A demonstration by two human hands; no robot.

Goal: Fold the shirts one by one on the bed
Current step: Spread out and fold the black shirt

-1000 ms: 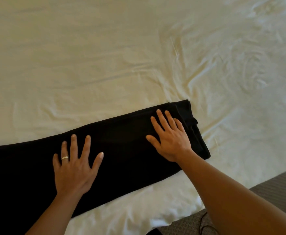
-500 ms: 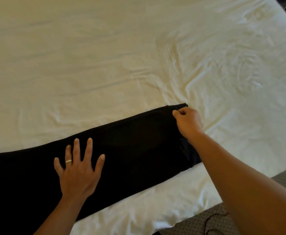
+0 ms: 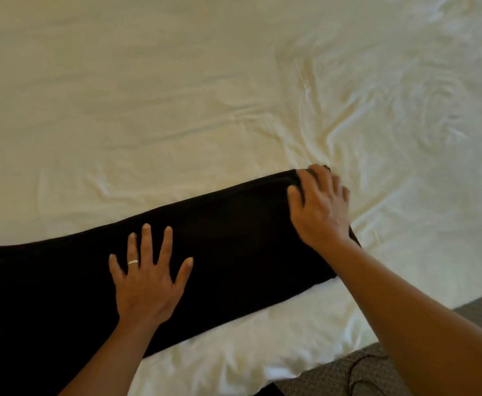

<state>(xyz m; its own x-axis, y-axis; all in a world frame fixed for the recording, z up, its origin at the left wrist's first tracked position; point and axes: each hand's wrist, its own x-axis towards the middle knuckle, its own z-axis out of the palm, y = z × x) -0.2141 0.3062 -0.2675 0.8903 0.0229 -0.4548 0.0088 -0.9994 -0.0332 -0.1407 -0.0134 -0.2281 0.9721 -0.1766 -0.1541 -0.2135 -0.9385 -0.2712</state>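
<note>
The right hand (image 3: 318, 208) lies over the far right end of a long, black, folded fabric shirt (image 3: 234, 241), its fingers (image 3: 309, 178) bent over the upper corner of the cloth and its thumb (image 3: 294, 197) set on the top face; the hand is blurred, so I cannot tell whether the fingers actually pinch the corner or only press on it. The left hand (image 3: 145, 278) rests flat on the middle of the same shirt with all fingers straight and spread wide, palm down, gripping nothing; a thin pale ring (image 3: 132, 262) sits on one finger. The shirt is laid out as a long dark band on the near part of the bed, running from the lower left edge of the view, where it is widest and cut off by the frame, up and to the right to the narrower end under the right hand. Its upper edge is a straight line against the sheet, and its right end shows a short squared-off edge just below the right wrist. The shirt lies on a cream-white, wrinkled bed sheet (image 3: 176, 95) that fills most of the view, with the deepest creases fanning out just beyond the right hand. At the lower right, past the edge of the bed, grey textured carpet (image 3: 331, 378) shows, with a thin dark cord (image 3: 357, 370) lying on it beside the right forearm.
</note>
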